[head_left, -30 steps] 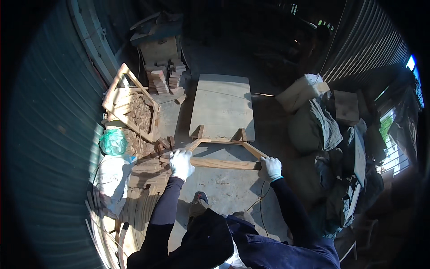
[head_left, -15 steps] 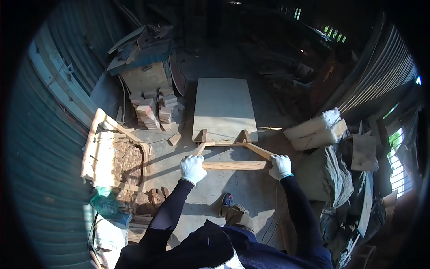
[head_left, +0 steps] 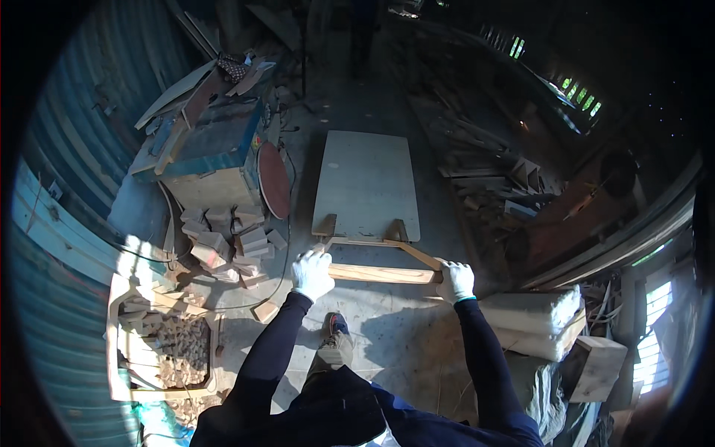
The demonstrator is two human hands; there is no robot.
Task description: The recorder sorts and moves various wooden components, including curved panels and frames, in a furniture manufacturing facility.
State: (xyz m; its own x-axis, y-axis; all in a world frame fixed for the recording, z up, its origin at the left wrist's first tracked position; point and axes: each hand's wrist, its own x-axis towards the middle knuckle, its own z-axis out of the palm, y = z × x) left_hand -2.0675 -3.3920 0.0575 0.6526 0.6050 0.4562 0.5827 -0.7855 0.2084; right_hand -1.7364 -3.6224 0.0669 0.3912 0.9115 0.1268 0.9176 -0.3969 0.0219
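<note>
The cart (head_left: 365,186) had advanced along the block pile (head_left: 212,247); your left hand (head_left: 313,275) and right hand (head_left: 456,281) gripped its wooden handle (head_left: 383,274). Apparently mid-push, you next needed straight steering.

Gloved hands (head_left: 312,276) at opposite ends of a wooden bar (head_left: 383,273), pale board (head_left: 366,186) beyond

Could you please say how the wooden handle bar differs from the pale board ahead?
The handle bar is narrow; the board is broad. The bar runs crosswise; the board stretches away lengthwise. The left hand and right hand hold the bar's ends, not the board. Both look wooden.
</note>
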